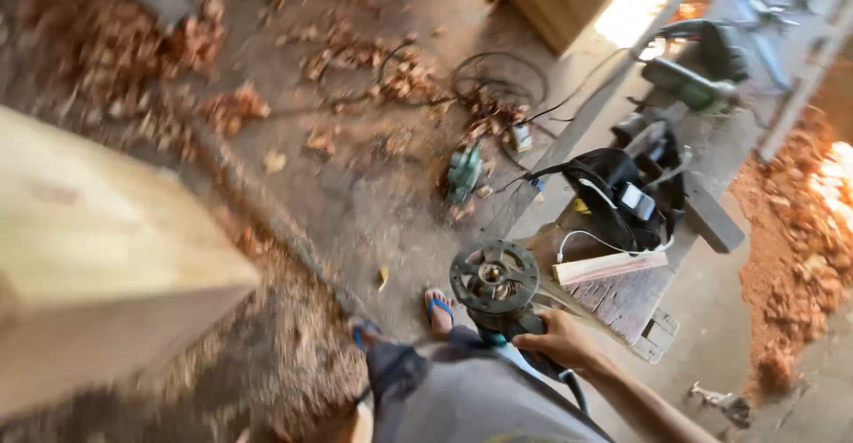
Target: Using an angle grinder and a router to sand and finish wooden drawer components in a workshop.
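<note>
Router (496, 285), base plate turned up toward the camera, sits at about 6 o'clock in the head view, gripped by the right hand (560, 338), whose fingers are wrapped tight round the motor body just below the round plate. The left hand is out of sight, so its state cannot be told. Under the tool, two feet in blue sandals (437, 304) stand on bare concrete floor (373, 203), which runs open from 6 toward 12 o'clock. Wood shavings (115, 43) heap at 10 to 11 o'clock and again along the right edge at 3 o'clock. A large pale timber block (98, 256) fills 9 o'clock, its corner jutting toward the feet. At 3 o'clock the edge of a plank workbench (622, 301) lies just beside the router, carrying a black bag (622, 190) and a short wood offcut (609, 267). A green power tool (463, 172) and tangled cables (498, 79) lie on the floor at 12 to 1 o'clock.
</note>
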